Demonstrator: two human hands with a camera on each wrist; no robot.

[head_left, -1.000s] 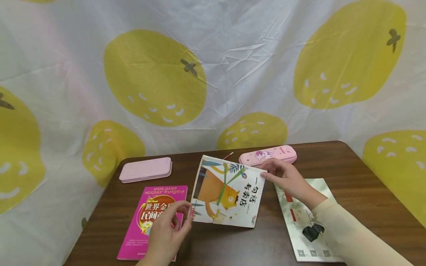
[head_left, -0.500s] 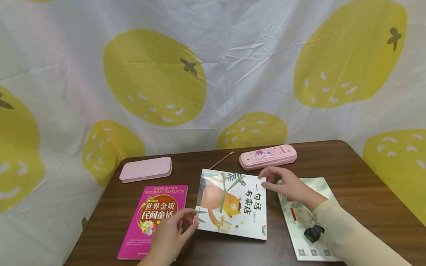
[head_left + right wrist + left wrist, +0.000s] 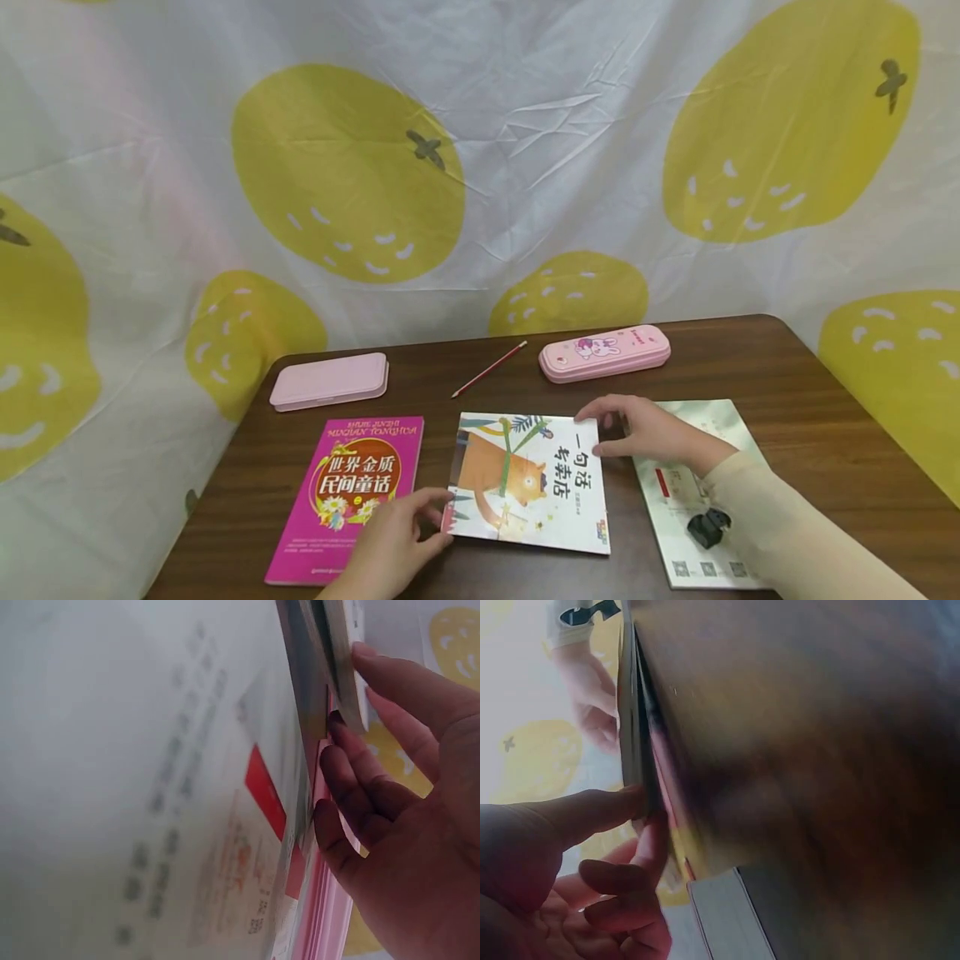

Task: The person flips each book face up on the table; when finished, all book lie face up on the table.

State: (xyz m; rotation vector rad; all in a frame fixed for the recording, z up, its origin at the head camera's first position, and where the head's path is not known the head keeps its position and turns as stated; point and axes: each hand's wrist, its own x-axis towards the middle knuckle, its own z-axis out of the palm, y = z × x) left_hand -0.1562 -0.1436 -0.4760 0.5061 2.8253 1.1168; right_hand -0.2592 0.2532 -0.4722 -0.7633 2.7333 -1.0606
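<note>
Clock directions as in the head view, 12 at the worktop's far edge.

Item: thin white square-looking paper picture book with an orange animal and green bands on its cover. Location: near side of the dark brown wood-grain worktop, between two other books. Cover up; title column runs down from 12 to 6 o'clock, top edge facing 12. Outline looks slightly longer from 9 to 3; true long axis cannot be told through foreshortening. Full contact with the worktop: cannot tell.

Left hand: at the book's 8 o'clock side; thumb and forefinger nearly together, pinching the thin edge.

Right hand: at the 2 o'clock corner; thumb and forefinger close on the edge, remaining fingers loosely bent.

Magenta paperback with a red-and-gold title medallion: 9 o'clock of the picture book, long axis 1 to 7.

Pale green-white booklet: 3 o'clock, long axis 11 to 5, partly under the sleeved forearm.

Plain pale-pink oblong case: 10 o'clock.

Slim red pencil: 12 o'clock, dark tip toward 8.

Pink rounded case with rabbit print: 1 o'clock.

Backdrop: white cloth with yellow lemon print.
</note>
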